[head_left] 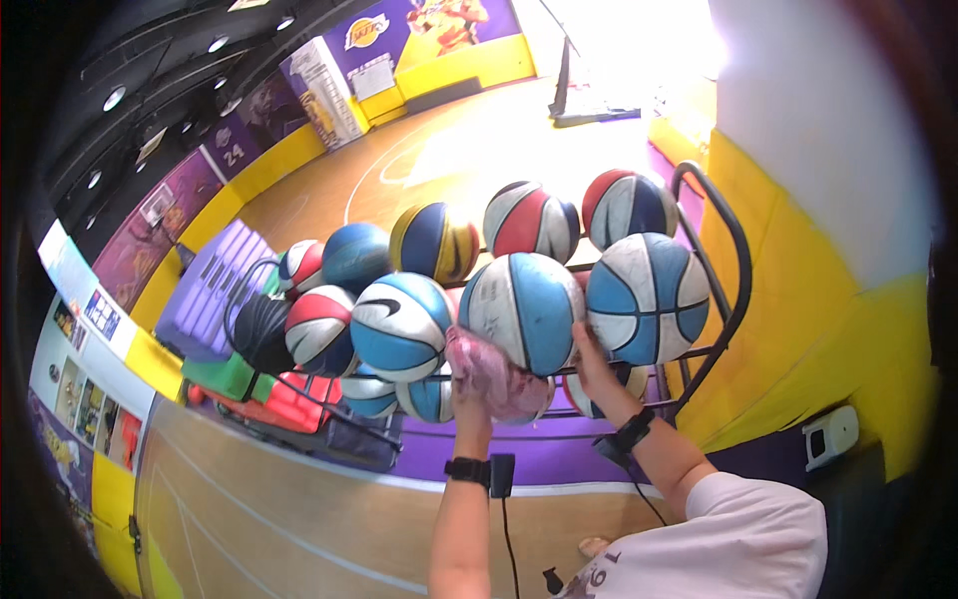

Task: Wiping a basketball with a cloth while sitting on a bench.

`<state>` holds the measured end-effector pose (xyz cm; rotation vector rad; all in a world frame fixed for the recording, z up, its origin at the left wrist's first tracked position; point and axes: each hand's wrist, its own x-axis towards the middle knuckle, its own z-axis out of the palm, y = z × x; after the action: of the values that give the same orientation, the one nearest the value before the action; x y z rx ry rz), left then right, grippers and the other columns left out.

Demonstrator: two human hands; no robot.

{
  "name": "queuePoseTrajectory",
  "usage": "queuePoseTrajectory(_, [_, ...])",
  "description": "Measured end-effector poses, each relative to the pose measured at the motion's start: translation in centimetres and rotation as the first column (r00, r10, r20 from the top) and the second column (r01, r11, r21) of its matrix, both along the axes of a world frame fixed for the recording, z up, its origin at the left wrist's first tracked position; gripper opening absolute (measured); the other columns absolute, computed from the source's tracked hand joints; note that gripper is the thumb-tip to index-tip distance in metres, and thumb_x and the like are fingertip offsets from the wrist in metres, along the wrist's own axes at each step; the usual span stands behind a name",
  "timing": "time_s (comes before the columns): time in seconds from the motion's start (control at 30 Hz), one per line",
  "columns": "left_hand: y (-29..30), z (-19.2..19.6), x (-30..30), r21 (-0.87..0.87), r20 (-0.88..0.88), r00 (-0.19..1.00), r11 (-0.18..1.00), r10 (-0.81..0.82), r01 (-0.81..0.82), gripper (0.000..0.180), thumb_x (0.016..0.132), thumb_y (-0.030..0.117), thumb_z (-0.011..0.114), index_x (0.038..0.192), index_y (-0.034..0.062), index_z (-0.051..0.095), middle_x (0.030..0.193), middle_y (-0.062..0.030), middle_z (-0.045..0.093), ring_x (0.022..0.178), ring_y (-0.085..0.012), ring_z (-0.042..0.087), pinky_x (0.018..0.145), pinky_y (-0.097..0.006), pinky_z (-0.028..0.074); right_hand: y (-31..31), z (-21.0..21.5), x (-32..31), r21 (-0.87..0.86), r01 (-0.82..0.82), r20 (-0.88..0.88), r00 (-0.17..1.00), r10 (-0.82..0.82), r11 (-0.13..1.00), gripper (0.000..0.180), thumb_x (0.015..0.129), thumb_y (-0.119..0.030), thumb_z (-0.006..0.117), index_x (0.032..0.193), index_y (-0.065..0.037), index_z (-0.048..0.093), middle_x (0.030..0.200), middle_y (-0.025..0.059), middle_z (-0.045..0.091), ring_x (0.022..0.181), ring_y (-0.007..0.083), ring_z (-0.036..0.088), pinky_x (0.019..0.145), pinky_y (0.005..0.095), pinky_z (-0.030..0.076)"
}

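Note:
A light-blue and white basketball [522,311] sits in the front row of the rack, between my two hands. My left hand [469,391] is closed on a crumpled pink cloth [491,371], which hides most of its fingers and lies against the ball's lower left. At the ball's lower right, my right hand [596,373] grips its side with the fingers pointing up. To the right sits another blue and white basketball [649,299]. On the left is a blue and white ball [401,326] with a black curved mark.
The black metal rack [738,270] holds several more balls behind and below. Purple bins [215,290] and a red bin [299,399] stand left. A yellow and grey wall [768,299] rises close on the right. A white stool [830,437] stands beside it.

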<state>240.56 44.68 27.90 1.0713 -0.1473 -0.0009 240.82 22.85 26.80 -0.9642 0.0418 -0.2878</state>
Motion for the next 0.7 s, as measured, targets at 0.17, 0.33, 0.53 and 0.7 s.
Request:
queuePoseTrajectory(0.17, [0.8, -0.6, -3.0, 0.052, -0.001, 0.999, 0.998, 0.037, -0.037, 0.053, 0.1, 0.029, 0.056, 0.146, 0.017, 0.033, 0.135, -0.0065, 0.05, 0.122, -0.0242, 0.052, 0.099, -0.04, 0.048, -0.6, 1.4, -2.0, -0.022, -0.048, 0.25, 0.967, 0.052, 0.999, 0.074, 0.099, -0.039, 0.053, 0.155, -0.006, 0.018, 0.152, 0.0086, 0.034, 0.139, 0.022, 0.032, 0.115, 0.0342, 0.024])
queuePoseTrajectory(0.33, [4.4, 2.3, -14.8, -0.066, 0.088, 0.996, 0.998, 0.026, -0.02, 0.047, 0.093, 0.033, 0.064, 0.127, 0.0022, 0.054, 0.127, -0.0124, 0.058, 0.119, -0.0251, 0.055, 0.099, -0.04, 0.046, -3.0, -1.2, -5.9, -0.17, 0.123, 0.2, 0.976, -0.088, 0.978, 0.071, 0.099, -0.038, 0.051, 0.155, -0.009, 0.018, 0.152, 0.0086, 0.034, 0.137, 0.0219, 0.035, 0.115, 0.0374, 0.027])
queuePoseTrajectory(0.53, [11.5, 3.7, -27.2, 0.22, 0.41, 0.869, 0.895, 0.276, -0.388, 0.055, 0.089, 0.021, 0.067, 0.139, 0.0086, 0.047, 0.144, -0.0108, 0.045, 0.132, -0.0254, 0.043, 0.111, -0.043, 0.034, 2.9, -6.2, -11.9, -0.345, -0.109, -0.078, 0.993, 0.088, 0.932, 0.068, 0.1, -0.038, 0.049, 0.154, -0.009, 0.02, 0.151, 0.0092, 0.035, 0.137, 0.0226, 0.036, 0.115, 0.0377, 0.027])
queuePoseTrajectory(0.7, [12.1, 10.6, -39.3, 0.486, 0.764, 0.577, 0.333, 0.287, -0.808, 0.047, 0.083, 0.014, 0.064, 0.129, 0.0114, 0.06, 0.138, -0.0139, 0.051, 0.134, -0.0291, 0.043, 0.105, -0.049, 0.035, 11.6, -9.8, -18.9, -0.414, -0.567, -0.259, 0.823, 0.505, 0.712, 0.066, 0.1, -0.039, 0.048, 0.153, -0.008, 0.022, 0.15, 0.0097, 0.036, 0.136, 0.0232, 0.036, 0.114, 0.0379, 0.027])
